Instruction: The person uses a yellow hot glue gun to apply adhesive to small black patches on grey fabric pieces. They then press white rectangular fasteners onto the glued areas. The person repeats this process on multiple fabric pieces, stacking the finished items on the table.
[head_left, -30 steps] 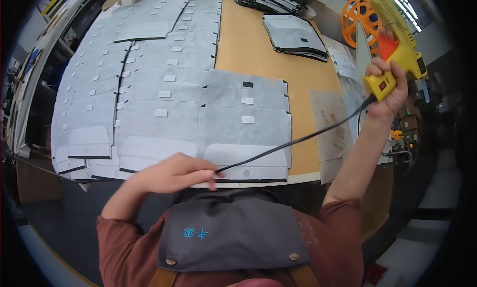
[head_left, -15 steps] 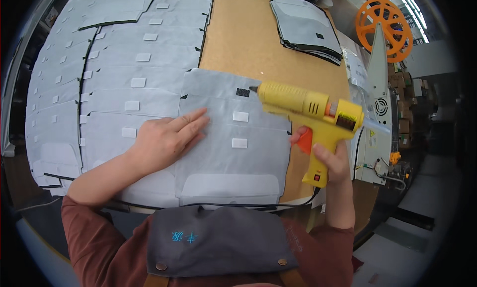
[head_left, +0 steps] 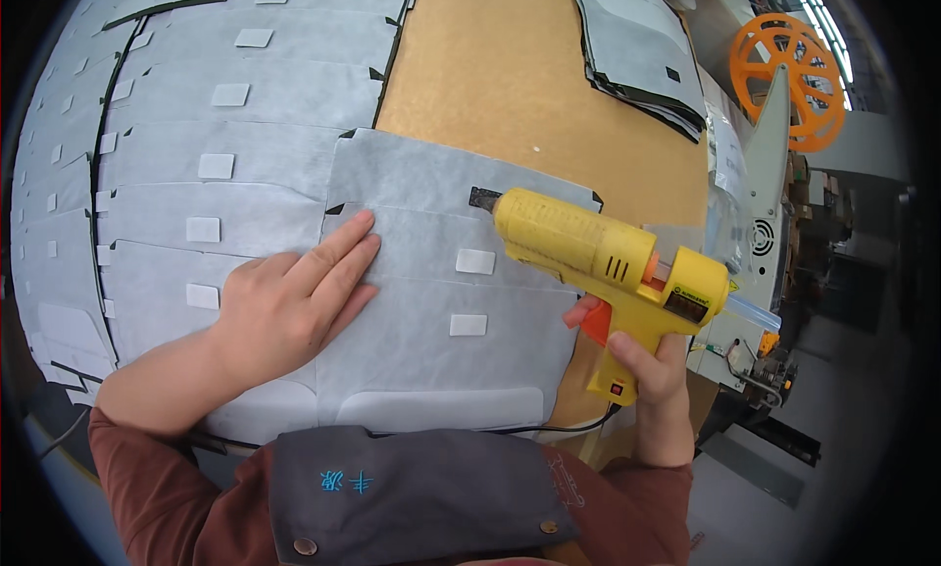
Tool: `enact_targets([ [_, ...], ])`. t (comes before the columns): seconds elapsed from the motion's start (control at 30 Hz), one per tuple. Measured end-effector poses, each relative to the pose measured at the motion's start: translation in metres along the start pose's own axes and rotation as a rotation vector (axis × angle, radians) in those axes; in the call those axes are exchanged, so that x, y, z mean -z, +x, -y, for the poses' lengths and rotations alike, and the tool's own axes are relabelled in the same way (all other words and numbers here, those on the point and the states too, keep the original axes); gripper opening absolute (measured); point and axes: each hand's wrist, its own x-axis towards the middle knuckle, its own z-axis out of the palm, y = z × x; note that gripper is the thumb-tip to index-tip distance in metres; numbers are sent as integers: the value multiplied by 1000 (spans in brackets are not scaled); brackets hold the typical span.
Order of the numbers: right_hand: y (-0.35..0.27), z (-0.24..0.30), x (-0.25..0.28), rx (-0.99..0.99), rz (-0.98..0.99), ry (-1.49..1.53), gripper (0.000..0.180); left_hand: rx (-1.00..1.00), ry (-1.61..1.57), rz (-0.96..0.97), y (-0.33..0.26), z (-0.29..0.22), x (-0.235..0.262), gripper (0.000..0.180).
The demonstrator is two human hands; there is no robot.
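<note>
My right hand (head_left: 649, 368) grips a yellow hot glue gun (head_left: 578, 235) by its handle, with a finger at the orange trigger (head_left: 596, 323). The gun's dark nozzle reaches the black square patch (head_left: 478, 196) and hides part of it. That patch is on the topmost grey fabric sheet (head_left: 412, 316), above two white rectangular tabs, the upper tab (head_left: 475, 261) and the lower tab (head_left: 468, 325). My left hand (head_left: 294, 296) rests flat on the left part of this sheet, fingers stretched out. A clear glue stick (head_left: 753, 313) sticks out behind the gun.
Overlapping grey sheets (head_left: 162, 213) with white tabs cover the table's left side. On the brown tabletop (head_left: 480, 66), a stack of grey pieces (head_left: 642, 51) lies at the far right. Beyond stand a machine (head_left: 765, 208) and an orange reel (head_left: 789, 81). A black cord (head_left: 578, 426) runs along the near edge.
The nozzle has come from beside the black patch to over its right part. My left hand stays flat on the sheet. The whole view has shifted slightly.
</note>
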Motion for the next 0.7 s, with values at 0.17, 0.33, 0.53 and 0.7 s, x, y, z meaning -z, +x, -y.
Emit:
enact_targets([
  [0.17, -2, -5, -1, 37, -27, 48, 57, -10, -13, 3, 1, 2, -3, 45],
  [0.33, -2, -7, 3, 7, 15, 54, 57, -5, -17, 24, 1, 3, -1, 47],
  [0.53, 1, -12, 3, 8, 6, 65, 58, 1, -31, 31, 0, 3, -1, 47],
  [0.7, 2, -12, 3, 9, 2, 44, 56, 1, -34, 33, 0, 3, -2, 47],
])
